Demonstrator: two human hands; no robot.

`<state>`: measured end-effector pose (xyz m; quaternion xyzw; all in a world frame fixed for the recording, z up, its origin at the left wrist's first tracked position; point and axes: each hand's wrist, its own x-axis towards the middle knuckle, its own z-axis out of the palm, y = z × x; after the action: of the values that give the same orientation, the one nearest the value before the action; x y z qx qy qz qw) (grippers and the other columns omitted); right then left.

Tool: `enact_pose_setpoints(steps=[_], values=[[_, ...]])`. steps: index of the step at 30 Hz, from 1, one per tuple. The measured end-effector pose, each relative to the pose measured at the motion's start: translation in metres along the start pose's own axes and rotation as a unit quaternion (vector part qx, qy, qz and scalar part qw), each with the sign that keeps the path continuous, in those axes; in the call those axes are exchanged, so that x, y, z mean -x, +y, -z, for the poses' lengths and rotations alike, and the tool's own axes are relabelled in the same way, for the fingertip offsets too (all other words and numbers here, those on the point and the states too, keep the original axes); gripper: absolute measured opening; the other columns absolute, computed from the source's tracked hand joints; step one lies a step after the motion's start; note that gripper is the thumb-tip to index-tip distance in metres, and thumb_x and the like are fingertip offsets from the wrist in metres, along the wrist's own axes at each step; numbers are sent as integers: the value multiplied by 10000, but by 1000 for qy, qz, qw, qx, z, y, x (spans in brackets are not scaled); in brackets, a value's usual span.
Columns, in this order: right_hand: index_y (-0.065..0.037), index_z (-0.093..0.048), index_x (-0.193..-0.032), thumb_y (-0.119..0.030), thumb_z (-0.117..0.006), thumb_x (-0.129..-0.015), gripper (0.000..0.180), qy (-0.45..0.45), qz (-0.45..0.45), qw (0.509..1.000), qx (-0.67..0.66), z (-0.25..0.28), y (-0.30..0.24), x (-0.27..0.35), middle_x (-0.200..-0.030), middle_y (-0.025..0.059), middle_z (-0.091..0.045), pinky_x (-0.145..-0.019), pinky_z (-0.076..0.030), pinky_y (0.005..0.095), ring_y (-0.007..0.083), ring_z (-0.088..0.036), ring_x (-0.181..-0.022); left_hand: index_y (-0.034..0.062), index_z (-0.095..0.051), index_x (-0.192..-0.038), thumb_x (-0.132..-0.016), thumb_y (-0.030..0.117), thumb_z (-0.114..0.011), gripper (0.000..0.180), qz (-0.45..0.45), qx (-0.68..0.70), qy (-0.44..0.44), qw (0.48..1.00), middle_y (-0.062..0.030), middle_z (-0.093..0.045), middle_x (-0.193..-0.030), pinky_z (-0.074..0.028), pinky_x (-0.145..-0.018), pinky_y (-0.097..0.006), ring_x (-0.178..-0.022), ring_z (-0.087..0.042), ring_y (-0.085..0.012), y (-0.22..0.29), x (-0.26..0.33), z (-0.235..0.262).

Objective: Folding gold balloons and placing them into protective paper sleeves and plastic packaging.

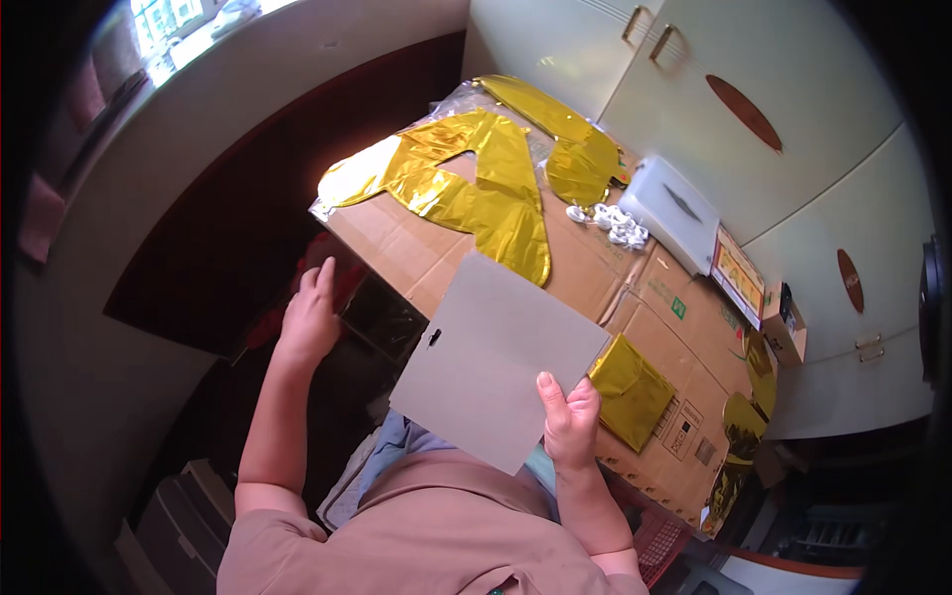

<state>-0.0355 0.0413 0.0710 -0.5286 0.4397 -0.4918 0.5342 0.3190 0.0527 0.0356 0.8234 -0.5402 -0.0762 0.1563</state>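
My right hand (572,421) grips a flat grey board (501,352) by its lower right edge, thumb on top. The board is a tilted rectangle with a small dark slot near its left edge, and it hides part of the cardboard behind it. My left hand (311,319) is off to the left, apart from the board, its fingers stretched out and holding nothing. Beyond the board, a large gold foil balloon (501,193) lies flat and uninflated on the cardboard (585,263). A folded gold foil piece (632,392) sits just right of my right hand.
More gold foil (580,169) lies at the far end, with foil pieces (746,416) at the right edge. Beside a white lidded box (672,210) is a cluster of small white items (625,228). A small carton (785,327) stands near the pale cabinets (793,119).
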Motion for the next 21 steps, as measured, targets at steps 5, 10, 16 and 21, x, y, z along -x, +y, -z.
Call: enact_pose_setpoints(steps=[5, 10, 16, 21], values=[[-21, -637, -914, -68, -628, -966, 70, 79, -42, 978, -189, 4, -9, -11, -850, -2, -651, -709, -482, 226, 68, -569, -749, -21, -685, -711, -955, 299, -634, 405, -6, -68, 109, 992, -203, -569, -568, -537, -615, -443, -620, -666, -360, 13, 3, 4], [15, -675, -1037, -98, -594, -984, 149, -11, -74, 936, -345, 42, -3, -11, -1052, 131, -711, -884, -546, 352, 209, -689, -955, -10, -697, -1079, -1020, 323, -556, 366, -99, 547, -153, 817, -117, -727, -970, -545, -805, -339, -899, -699, -211, 71, 25, 18], [27, -678, -1046, -135, -579, -1004, 194, 53, 0, 969, -239, 73, 2, 2, -1056, 132, -712, -876, -546, 359, 212, -687, -944, -39, -622, -1210, -1058, 280, -509, 371, -59, 769, -316, 553, -99, -700, -1083, -547, -862, -312, -963, -681, -168, 151, 40, -2], [18, -676, -883, -298, -572, -1038, 367, 162, -19, 987, 3, 126, -10, 26, -873, -23, -676, -733, -442, 218, 32, -547, -811, -44, -628, -1184, -1044, 250, -538, 338, -29, 771, -327, 546, -116, -706, -1057, -577, -855, -349, -929, -701, -185, 189, 24, -3]])
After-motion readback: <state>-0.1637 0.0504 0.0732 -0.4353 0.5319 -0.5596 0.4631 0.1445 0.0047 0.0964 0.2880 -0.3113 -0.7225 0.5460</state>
